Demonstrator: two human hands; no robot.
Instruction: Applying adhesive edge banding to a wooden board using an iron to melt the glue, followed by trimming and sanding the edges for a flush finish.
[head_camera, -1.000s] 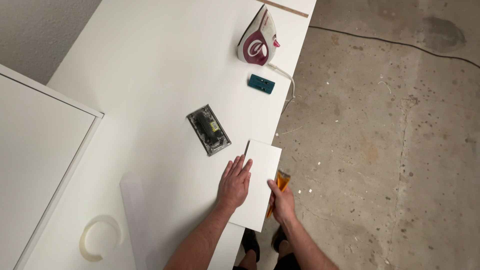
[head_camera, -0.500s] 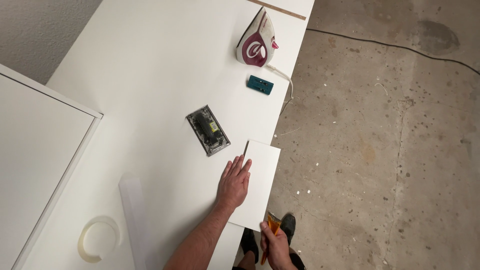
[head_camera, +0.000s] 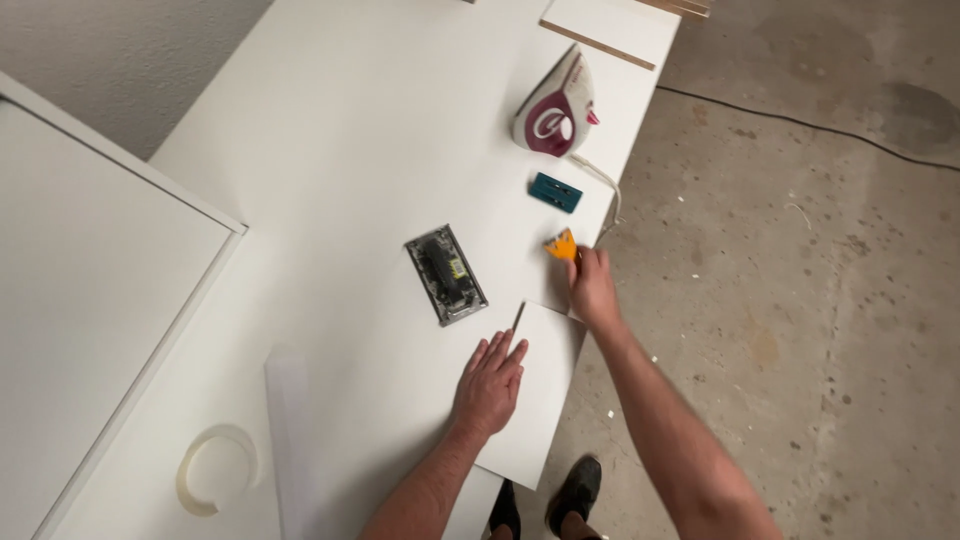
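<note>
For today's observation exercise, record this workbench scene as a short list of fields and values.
Left hand: flat on small white panel
Right hand: holding orange scraper at the table edge
Table: white
Beside the panel: grey sanding block
Further along: teal tool, upright iron
Near corner: roll of white edge tape

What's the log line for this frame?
left hand: flat on white panel | right hand: holding orange scraper on table
</note>
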